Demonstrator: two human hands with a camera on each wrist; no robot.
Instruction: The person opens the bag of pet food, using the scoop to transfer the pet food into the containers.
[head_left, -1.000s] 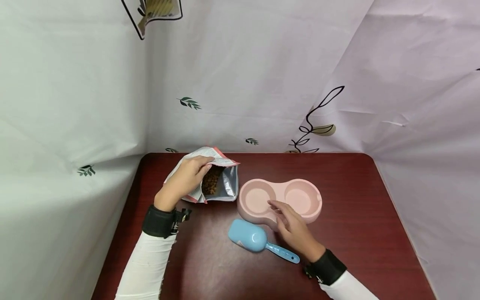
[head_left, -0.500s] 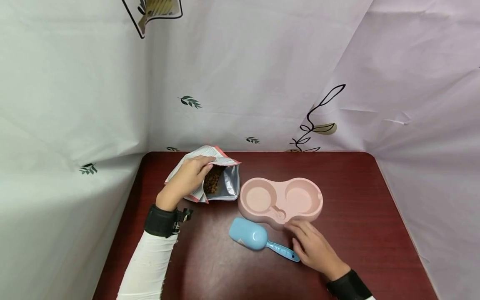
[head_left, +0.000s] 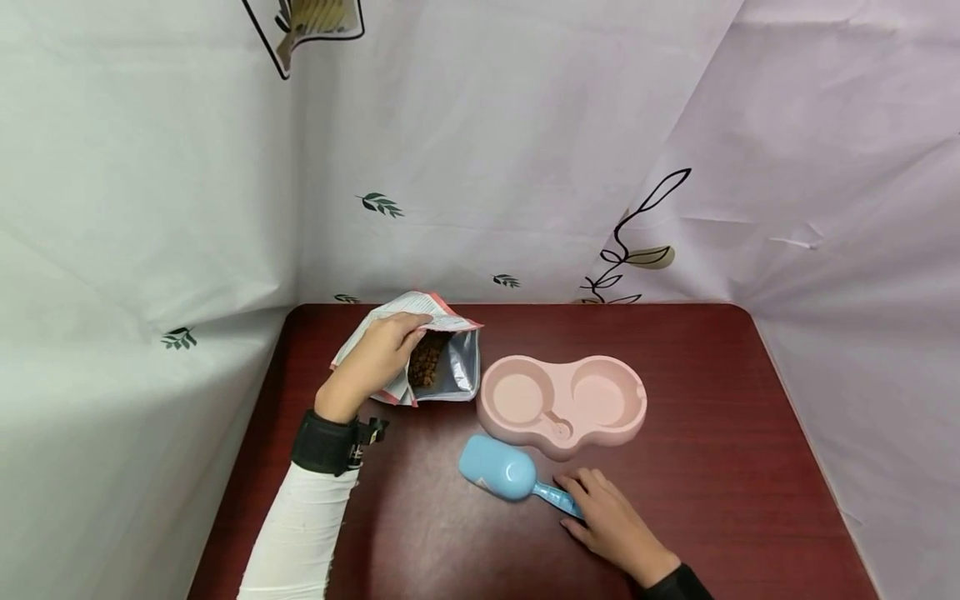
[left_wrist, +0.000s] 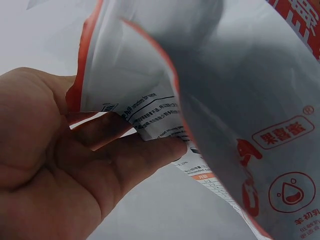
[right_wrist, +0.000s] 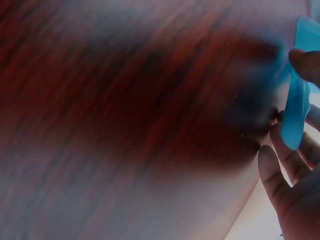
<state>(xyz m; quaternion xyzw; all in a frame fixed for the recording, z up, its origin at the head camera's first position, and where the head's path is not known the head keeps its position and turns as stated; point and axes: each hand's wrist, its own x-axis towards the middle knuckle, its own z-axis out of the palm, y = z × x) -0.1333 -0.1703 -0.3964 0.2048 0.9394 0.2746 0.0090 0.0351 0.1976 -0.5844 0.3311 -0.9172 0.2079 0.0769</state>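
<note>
Tabletop (head_left: 720,417), dark red with wood grain, carries the items listed. Printed bag (head_left: 462,358) rests at far left, mouth open. Pink double bowl (head_left: 561,387) sits just right of it. Blue scoop (head_left: 498,468) lies on the bowl's near side, handle pointing right. Left hand (head_left: 375,354) pinches the bag's upper edge; right hand (head_left: 615,525) grips the scoop's handle end. Brown pellets (head_left: 425,364) show inside the bag.

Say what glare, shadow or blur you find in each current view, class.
Head: a pale sheen on the table; left wrist: grey shading across the bag, its larger print readable; right wrist: soft wood grain and a blurred bluish patch beside the scoop, probably its reflection.
</note>
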